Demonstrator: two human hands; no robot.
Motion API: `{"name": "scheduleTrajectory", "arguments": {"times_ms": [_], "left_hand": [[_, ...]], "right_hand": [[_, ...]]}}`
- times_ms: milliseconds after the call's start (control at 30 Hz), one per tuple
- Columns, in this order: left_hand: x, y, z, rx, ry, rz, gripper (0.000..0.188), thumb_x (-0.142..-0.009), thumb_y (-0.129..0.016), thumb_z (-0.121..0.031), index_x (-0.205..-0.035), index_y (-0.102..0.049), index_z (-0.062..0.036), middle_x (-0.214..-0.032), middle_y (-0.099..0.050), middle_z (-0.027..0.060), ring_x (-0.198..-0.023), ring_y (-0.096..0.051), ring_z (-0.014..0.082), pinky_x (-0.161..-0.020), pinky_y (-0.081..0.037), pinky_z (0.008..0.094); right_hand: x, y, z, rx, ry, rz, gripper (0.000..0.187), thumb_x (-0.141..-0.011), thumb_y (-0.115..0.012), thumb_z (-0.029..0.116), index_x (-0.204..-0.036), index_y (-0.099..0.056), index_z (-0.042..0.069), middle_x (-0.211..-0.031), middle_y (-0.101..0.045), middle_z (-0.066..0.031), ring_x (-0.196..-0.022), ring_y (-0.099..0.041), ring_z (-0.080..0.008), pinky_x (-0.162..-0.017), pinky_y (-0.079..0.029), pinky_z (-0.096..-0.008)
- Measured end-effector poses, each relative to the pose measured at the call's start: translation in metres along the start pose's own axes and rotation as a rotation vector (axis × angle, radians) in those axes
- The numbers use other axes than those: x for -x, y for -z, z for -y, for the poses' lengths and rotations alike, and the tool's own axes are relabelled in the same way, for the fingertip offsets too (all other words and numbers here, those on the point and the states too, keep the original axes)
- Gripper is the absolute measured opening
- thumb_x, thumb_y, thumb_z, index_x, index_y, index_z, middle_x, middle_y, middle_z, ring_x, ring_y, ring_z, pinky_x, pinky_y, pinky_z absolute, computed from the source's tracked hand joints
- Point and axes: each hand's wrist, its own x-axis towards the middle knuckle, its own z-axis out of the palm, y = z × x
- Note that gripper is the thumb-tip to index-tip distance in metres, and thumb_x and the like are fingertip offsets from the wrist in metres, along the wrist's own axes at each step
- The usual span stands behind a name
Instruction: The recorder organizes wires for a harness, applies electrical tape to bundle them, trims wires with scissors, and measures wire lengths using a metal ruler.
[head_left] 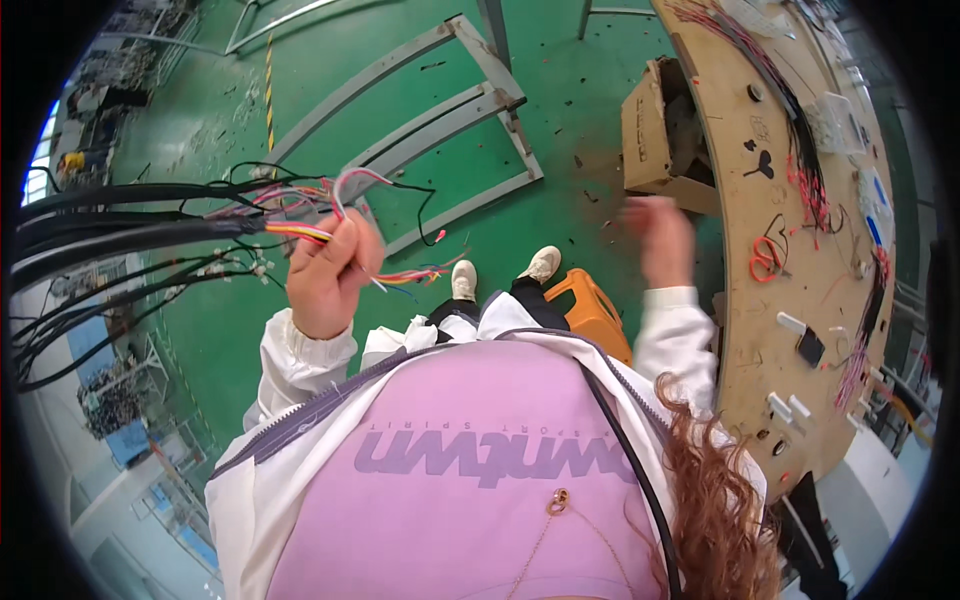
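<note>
At the far left, a thick bunch of black cables [120,235] comes in from the edge and ends in many thin coloured wires [300,215]. The left hand [325,275] is closed in a fist around these wires, so the loose ends hang out at both sides of it. To handle them well, I think the grip should stay firm but not crush the thin wires, and each colour should be kept apart. Below, on the green floor [300,90], lies a grey metal frame [450,130]. Further right, the right hand [662,240] is raised and blurred; whether it is open or closed I cannot tell. At the far right stands a wooden board [740,260] with red scissors [765,258] on it.
</note>
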Motion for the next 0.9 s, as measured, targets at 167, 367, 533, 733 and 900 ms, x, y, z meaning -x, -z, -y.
{"name": "scheduleTrajectory", "arguments": {"times_ms": [167, 367, 533, 733, 900], "left_hand": [[0.018, 0.029, 0.004, -0.033, 0.161, 0.222, 0.029, -0.090, -0.046, -0.026, -0.071, -0.047, -0.0043, -0.063, -0.042, -0.0014, -0.052, -0.031, 0.0035, -0.046, -0.023, 0.0184], [0.038, 0.045, 0.024, -0.198, -0.166, -0.101, 0.025, -0.092, -0.044, -0.025, -0.099, -0.046, -0.0007, -0.063, -0.039, -0.0027, -0.054, -0.032, 0.0035, -0.049, -0.026, 0.0164], [0.037, 0.062, 0.021, -0.129, -0.472, -0.186, 0.023, -0.093, -0.039, -0.025, -0.092, -0.045, -0.0021, -0.068, -0.041, 0.0024, -0.052, -0.030, 0.0056, -0.049, -0.024, 0.0178], [0.025, 0.074, 0.007, 0.010, -0.410, -0.197, 0.023, -0.095, -0.038, -0.023, -0.086, -0.044, -0.0022, -0.060, -0.035, -0.0019, -0.052, -0.028, 0.0051, -0.049, -0.023, 0.0200], [-0.001, 0.046, 0.011, 0.094, -0.409, -0.113, 0.030, -0.094, -0.037, -0.030, -0.077, -0.040, -0.0057, -0.054, -0.025, -0.0037, -0.046, -0.019, 0.0043, -0.044, -0.016, 0.0210]], "right_hand": [[0.042, -0.198, 0.060, -1.346, -0.677, 0.850, 0.063, -0.089, -0.033, 0.052, -0.111, -0.049, -0.006, -0.108, -0.056, -0.0207, -0.103, -0.053, -0.0328, -0.094, -0.038, -0.0395], [-0.005, -0.149, 0.096, -1.318, -0.152, 0.219, 0.028, -0.086, -0.045, 0.013, -0.061, -0.033, 0.010, -0.047, -0.022, 0.0032, -0.039, -0.019, -0.0078, -0.038, -0.018, -0.0233], [0.058, -0.075, 0.063, -0.567, -0.149, -0.019, 0.024, -0.091, -0.036, 0.023, -0.084, -0.050, 0.005, -0.048, -0.034, 0.0025, -0.038, -0.031, -0.0070, -0.035, -0.025, -0.0213], [0.106, -0.038, 0.013, -0.461, -0.292, -0.181, 0.027, -0.092, -0.039, 0.032, -0.094, -0.048, 0.007, -0.053, -0.027, 0.0066, -0.040, -0.022, -0.0027, -0.035, -0.019, -0.0186], [0.074, 0.067, 0.020, -0.653, -0.204, -0.549, 0.028, -0.091, -0.040, 0.035, -0.087, -0.051, 0.010, -0.050, -0.028, 0.0064, -0.035, -0.024, -0.0042, -0.032, -0.015, -0.0201]]}}
